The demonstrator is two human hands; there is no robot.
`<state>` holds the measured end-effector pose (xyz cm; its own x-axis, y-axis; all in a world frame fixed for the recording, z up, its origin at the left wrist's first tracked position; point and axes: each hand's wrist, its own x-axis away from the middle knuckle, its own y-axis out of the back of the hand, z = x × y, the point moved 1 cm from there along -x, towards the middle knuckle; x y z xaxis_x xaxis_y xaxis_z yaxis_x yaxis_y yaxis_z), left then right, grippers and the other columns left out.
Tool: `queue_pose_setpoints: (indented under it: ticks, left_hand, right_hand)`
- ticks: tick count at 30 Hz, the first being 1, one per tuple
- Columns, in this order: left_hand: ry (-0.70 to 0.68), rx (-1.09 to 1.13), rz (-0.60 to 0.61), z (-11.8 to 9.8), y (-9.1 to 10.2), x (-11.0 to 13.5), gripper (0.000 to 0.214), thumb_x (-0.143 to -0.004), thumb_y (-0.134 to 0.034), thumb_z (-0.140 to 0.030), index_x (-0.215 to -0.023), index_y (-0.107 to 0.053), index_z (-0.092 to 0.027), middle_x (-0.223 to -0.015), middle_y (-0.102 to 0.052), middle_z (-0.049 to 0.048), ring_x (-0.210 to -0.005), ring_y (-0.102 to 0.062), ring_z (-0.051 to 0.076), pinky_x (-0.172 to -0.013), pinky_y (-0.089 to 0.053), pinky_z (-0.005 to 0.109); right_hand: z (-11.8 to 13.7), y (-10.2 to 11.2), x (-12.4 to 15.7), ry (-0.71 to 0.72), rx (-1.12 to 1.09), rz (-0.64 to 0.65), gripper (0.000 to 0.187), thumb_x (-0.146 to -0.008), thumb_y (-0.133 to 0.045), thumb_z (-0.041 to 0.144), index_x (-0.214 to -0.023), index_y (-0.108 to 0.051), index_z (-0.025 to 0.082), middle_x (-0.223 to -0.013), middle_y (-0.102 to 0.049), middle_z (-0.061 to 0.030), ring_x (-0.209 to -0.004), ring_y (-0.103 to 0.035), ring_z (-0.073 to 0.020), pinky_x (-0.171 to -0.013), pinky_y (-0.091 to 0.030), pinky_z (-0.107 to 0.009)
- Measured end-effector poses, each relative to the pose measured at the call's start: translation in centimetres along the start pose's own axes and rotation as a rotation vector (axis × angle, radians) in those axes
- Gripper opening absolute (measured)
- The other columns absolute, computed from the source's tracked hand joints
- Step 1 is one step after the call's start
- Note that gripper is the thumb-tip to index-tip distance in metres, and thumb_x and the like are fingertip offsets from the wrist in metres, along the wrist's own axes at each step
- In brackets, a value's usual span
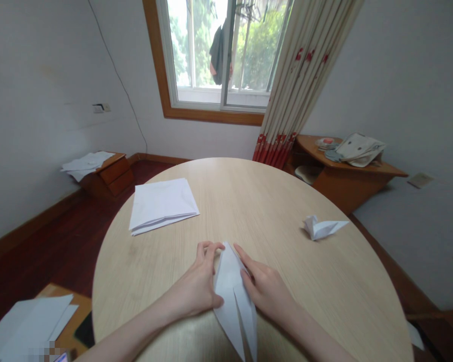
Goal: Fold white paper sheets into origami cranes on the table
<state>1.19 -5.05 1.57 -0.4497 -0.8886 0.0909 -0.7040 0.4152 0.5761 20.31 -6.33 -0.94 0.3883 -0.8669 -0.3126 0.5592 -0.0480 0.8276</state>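
Observation:
A white sheet of origami paper (229, 276), folded into a long diamond, lies at the near side of the round table, a slit splitting its lower half into two points. My left hand (198, 286) grips its left edge, fingers bent near the top tip and thumb pressed lower down. On the opposite edge, my right hand (266, 286) holds the paper, its index finger reaching along the upper side and its thumb against the surface. The undersides of the fingers are hidden. A folded paper crane (322, 229) rests farther right.
A stack of white paper (164, 203) lies at the table's (245, 186) left. Beyond the table stand a small drawer cabinet (115, 176) with papers and a corner desk (347, 176) with a cloth bag (360, 149). More sheets (30, 322) sit at lower left.

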Motion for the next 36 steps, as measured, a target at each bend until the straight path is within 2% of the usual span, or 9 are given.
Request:
queue_pose_setpoints:
  ticks: [4,7,10,12,14,17,23,31,36]
  left_hand:
    - [-0.030,-0.062,-0.014,0.4,-0.5,0.0,0.092,-0.049,-0.064,0.002,-0.128,-0.028,-0.027,-0.127,-0.026,0.0080,-0.089,-0.054,0.019,-0.072,-0.052,0.031]
    - [-0.113,-0.050,-0.051,0.5,-0.8,-0.1,0.092,-0.050,-0.060,0.001,-0.131,-0.027,-0.027,-0.128,-0.029,0.0086,-0.098,-0.053,0.023,-0.077,-0.052,0.034]
    - [-0.283,-0.031,-0.189,-0.1,-0.3,-0.1,0.080,-0.055,-0.055,-0.002,-0.128,-0.031,-0.023,-0.126,-0.037,0.0102,-0.110,-0.047,0.025,-0.087,-0.048,0.037]
    - [-0.451,-0.068,-0.266,-0.7,0.3,0.1,0.057,-0.065,-0.050,-0.004,-0.120,-0.040,-0.019,-0.118,-0.047,0.0101,-0.111,-0.047,0.024,-0.093,-0.043,0.039]
    - [-0.644,-0.205,-0.191,-1.3,0.7,0.3,0.028,-0.077,-0.041,-0.005,-0.099,-0.052,-0.019,-0.098,-0.059,0.0059,-0.096,-0.055,0.020,-0.092,-0.041,0.039]
    - [-0.776,-0.442,-0.009,-1.5,0.5,0.6,0.018,-0.080,-0.041,-0.011,-0.081,-0.057,-0.019,-0.078,-0.064,0.0020,-0.076,-0.059,0.016,-0.094,-0.039,0.037]
    - [-0.761,-0.777,0.079,-0.9,-1.3,0.8,0.011,-0.073,-0.052,-0.022,-0.073,-0.061,-0.016,-0.071,-0.063,0.0041,-0.067,-0.058,0.019,-0.100,-0.037,0.038]
    - [-0.688,-0.820,0.130,-1.2,-1.7,1.1,0.024,-0.076,-0.052,-0.025,-0.092,-0.065,-0.012,-0.091,-0.068,0.0078,-0.076,-0.062,0.021,-0.103,-0.033,0.038]
    - [-0.738,-0.936,0.126,-1.5,-2.5,1.5,0.039,-0.080,-0.051,-0.031,-0.101,-0.066,-0.003,-0.105,-0.068,0.0176,-0.086,-0.064,0.026,-0.102,-0.034,0.039]
  right_hand:
    - [0.1,0.1,0.0,-0.003,-0.007,-0.005,0.059,-0.087,-0.035,0.013,-0.146,-0.030,0.018,-0.095,-0.072,-0.0095,-0.075,-0.068,-0.0201,-0.063,-0.055,-0.031]
    - [0.0,0.1,0.0,-0.014,-0.021,0.001,0.058,-0.087,-0.035,0.013,-0.145,-0.031,0.018,-0.097,-0.072,-0.0098,-0.078,-0.069,-0.0202,-0.068,-0.056,-0.032]
    - [-0.2,0.0,0.0,-0.031,-0.038,0.005,0.057,-0.088,-0.035,0.014,-0.145,-0.033,0.017,-0.103,-0.071,-0.0108,-0.083,-0.069,-0.0203,-0.072,-0.056,-0.033]
    - [-0.3,0.0,0.0,-0.041,-0.050,-0.002,0.057,-0.088,-0.037,0.015,-0.144,-0.034,0.018,-0.109,-0.070,-0.0111,-0.084,-0.069,-0.0199,-0.073,-0.056,-0.033]
    - [-0.4,0.0,0.0,-0.057,-0.058,-0.006,0.056,-0.087,-0.037,0.015,-0.144,-0.035,0.019,-0.111,-0.069,-0.0110,-0.084,-0.068,-0.0195,-0.074,-0.056,-0.033]
    - [-0.5,0.0,-0.1,-0.108,-0.053,0.011,0.055,-0.087,-0.038,0.016,-0.142,-0.037,0.017,-0.103,-0.071,-0.0103,-0.081,-0.068,-0.0196,-0.074,-0.055,-0.033]
    - [-0.6,0.1,-0.2,-0.168,-0.023,0.015,0.054,-0.085,-0.040,0.017,-0.139,-0.043,0.019,-0.098,-0.070,-0.0093,-0.085,-0.065,-0.0212,-0.076,-0.052,-0.034]
    - [-0.5,0.9,-0.5,-0.240,-0.095,0.128,0.070,-0.073,-0.043,0.008,-0.142,-0.038,0.019,-0.107,-0.067,-0.0096,-0.096,-0.062,-0.0210,-0.086,-0.049,-0.033]
    - [-0.6,1.1,-0.6,-0.240,-0.140,0.163,0.078,-0.068,-0.044,0.004,-0.144,-0.034,0.020,-0.114,-0.064,-0.0097,-0.102,-0.060,-0.0212,-0.089,-0.047,-0.033]
